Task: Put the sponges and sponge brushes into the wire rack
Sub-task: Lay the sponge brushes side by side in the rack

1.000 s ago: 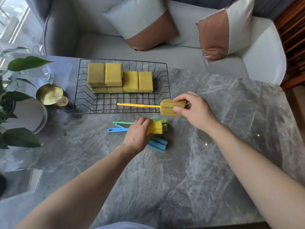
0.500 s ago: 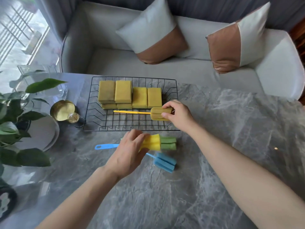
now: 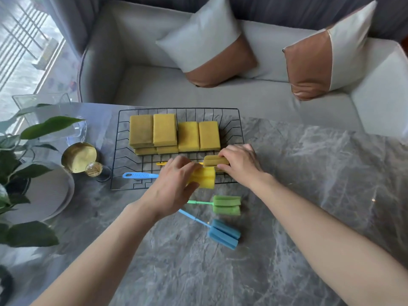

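The black wire rack (image 3: 123, 151) stands on the marble table with several yellow-green sponges (image 3: 174, 133) stacked in its back half. My right hand (image 3: 240, 164) holds the olive head of a sponge brush (image 3: 215, 161) with a yellow handle, low inside the rack's front. My left hand (image 3: 174, 184) grips a yellow-headed sponge brush (image 3: 204, 177) over the rack's front edge; its blue handle (image 3: 139, 175) points left. A green sponge brush (image 3: 226, 205) and a blue sponge brush (image 3: 224, 234) lie on the table in front of the rack.
A gold cup (image 3: 78, 156) and a small glass ball (image 3: 93, 170) sit left of the rack, beside a grey plate (image 3: 48, 195) and a leafy plant (image 3: 26, 168). A sofa with two cushions (image 3: 207, 45) stands behind the table.
My right hand lowered the olive brush into the rack's front. My left hand lifted the yellow-headed brush off the table up to the rack's front edge, uncovering the green brush.
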Available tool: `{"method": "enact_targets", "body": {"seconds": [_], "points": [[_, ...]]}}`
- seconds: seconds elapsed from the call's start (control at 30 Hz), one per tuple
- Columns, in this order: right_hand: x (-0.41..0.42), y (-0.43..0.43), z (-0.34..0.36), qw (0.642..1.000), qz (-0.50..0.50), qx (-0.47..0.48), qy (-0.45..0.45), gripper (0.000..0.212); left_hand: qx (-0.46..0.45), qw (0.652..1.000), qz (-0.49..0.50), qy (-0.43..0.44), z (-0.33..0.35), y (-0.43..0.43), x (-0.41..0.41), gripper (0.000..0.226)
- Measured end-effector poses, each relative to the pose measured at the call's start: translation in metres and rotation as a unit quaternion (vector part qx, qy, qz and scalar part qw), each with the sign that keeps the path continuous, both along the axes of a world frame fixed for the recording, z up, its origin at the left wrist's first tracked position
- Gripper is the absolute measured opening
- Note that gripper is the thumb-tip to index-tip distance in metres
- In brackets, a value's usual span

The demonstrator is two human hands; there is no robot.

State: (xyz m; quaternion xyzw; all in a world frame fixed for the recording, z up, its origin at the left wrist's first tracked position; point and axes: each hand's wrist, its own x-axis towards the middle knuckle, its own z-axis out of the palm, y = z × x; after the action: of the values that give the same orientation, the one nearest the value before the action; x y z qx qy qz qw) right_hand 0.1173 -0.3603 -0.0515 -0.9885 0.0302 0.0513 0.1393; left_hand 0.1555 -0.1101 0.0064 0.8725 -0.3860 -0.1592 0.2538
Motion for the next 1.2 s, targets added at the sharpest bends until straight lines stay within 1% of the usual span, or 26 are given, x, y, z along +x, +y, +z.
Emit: {"method": "enact_targets", "body": {"seconds": [0.03, 0.1, 0.2, 0.3, 0.4, 0.47, 0.57, 0.63, 0.77, 0.93, 1.07, 1.2], "points": [[0.0, -0.002, 0.0, 1.0, 0.009, -0.016, -0.003, 0.03, 0.011, 1.0, 0.0, 0.01, -0.004, -0.006, 0.006, 0.048], [0.002, -0.007, -0.002, 1.0, 0.019, -0.013, -0.005, 0.031, 0.035, 0.999, 0.008, 0.038, -0.013, -0.018, 0.015, 0.05], [0.005, -0.014, -0.003, 0.999, 0.018, 0.05, -0.007, 0.029, 0.061, 0.993, 0.03, 0.094, -0.026, -0.029, 0.026, 0.052], [0.01, -0.016, -0.005, 0.995, -0.001, 0.102, -0.025, 0.021, 0.041, 0.99, 0.04, 0.129, -0.038, -0.027, 0.027, 0.05], [0.012, -0.013, -0.007, 0.991, -0.02, 0.132, -0.028, 0.014, 0.005, 0.988, 0.047, 0.15, -0.044, -0.02, 0.023, 0.047], [0.014, -0.011, -0.008, 0.988, -0.031, 0.149, -0.038, 0.01, -0.002, 0.986, 0.052, 0.158, -0.047, -0.017, 0.021, 0.047], [0.02, -0.013, -0.009, 0.988, -0.031, 0.141, -0.058, 0.008, 0.002, 0.986, 0.049, 0.16, -0.051, -0.018, 0.02, 0.047], [0.021, -0.015, -0.011, 0.991, -0.017, 0.12, -0.048, 0.009, 0.001, 0.987, 0.046, 0.156, -0.051, -0.02, 0.021, 0.046], [0.017, -0.019, -0.019, 0.996, 0.005, 0.086, -0.021, 0.017, 0.005, 0.988, 0.037, 0.148, -0.049, -0.022, 0.023, 0.046], [0.012, -0.024, -0.024, 0.996, 0.038, 0.081, -0.019, 0.027, -0.004, 0.991, 0.039, 0.13, -0.047, -0.03, 0.028, 0.047], [0.016, -0.026, -0.02, 0.996, 0.055, 0.075, -0.012, 0.026, -0.002, 0.991, 0.018, 0.13, -0.052, -0.043, 0.028, 0.046], [0.019, -0.027, -0.016, 0.995, 0.041, 0.088, -0.015, 0.022, 0.012, 0.992, 0.023, 0.126, -0.06, -0.056, 0.024, 0.041]]}}
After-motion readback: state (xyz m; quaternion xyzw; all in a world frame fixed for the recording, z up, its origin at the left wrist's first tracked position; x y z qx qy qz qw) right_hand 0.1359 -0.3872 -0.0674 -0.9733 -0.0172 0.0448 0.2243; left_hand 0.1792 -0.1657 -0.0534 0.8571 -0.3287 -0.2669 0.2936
